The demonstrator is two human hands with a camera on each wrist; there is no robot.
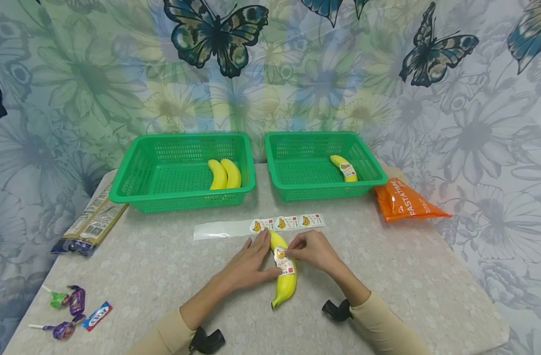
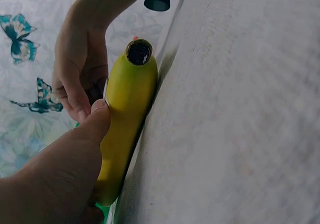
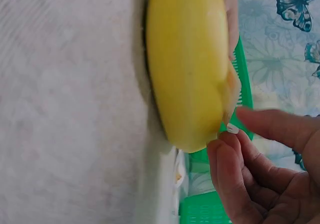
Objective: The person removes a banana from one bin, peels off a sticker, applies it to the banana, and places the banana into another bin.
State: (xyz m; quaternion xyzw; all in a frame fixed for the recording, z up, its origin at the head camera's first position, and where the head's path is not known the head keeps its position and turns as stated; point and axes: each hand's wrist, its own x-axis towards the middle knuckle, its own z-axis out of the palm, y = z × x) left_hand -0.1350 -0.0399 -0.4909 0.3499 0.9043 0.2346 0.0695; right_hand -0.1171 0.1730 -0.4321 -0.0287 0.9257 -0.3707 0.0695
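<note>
A yellow banana (image 1: 286, 286) lies on the table, its dark stem end toward the person. Across its upper side is a white sticker (image 1: 285, 264) with a banana picture; in the right wrist view the sticker's edge (image 3: 232, 91) stands a little off the peel. My left hand (image 1: 248, 266) lies along the banana's left side with straight fingers, thumb pressing on the sticker. From the right, my right hand (image 1: 312, 250) pinches the sticker's edge between thumb and fingertips. Just beyond the banana lies a strip of backing (image 1: 221, 229) with three banana stickers left on it.
A green basket (image 1: 182, 203) at the back left holds two plain bananas (image 1: 225, 175). The green basket (image 1: 323, 193) on its right holds one stickered banana (image 1: 341, 163). An orange bag (image 1: 405, 202), a brown-gold packet (image 1: 90, 224) and several wrapped sweets (image 1: 77, 301) lie toward the sides.
</note>
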